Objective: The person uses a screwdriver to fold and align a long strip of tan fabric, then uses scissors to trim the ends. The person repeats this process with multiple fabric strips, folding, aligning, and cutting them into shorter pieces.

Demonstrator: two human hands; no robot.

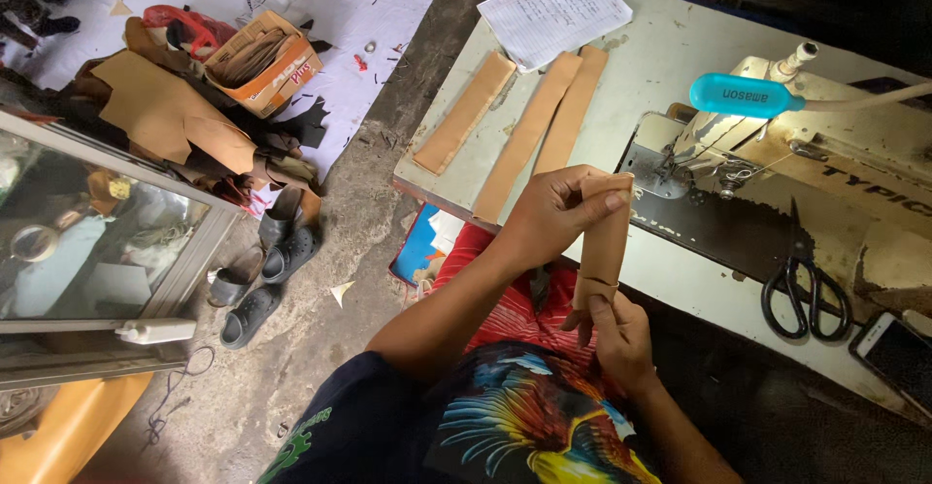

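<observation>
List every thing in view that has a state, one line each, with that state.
Tan strip: held upright between both hands.
Left hand: grip shut on the strip's upper end.
Right hand: grip shut on the strip's lower end.
Scissors: closed, lying on the sewing machine bed.
Three strips: flat on the table.
Phone: screen dark.
Cardboard box: open.

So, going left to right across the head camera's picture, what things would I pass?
Glass cabinet → cardboard box → dark shoes → tan strips on the table → folded strip in both hands → scissors → phone.
</observation>
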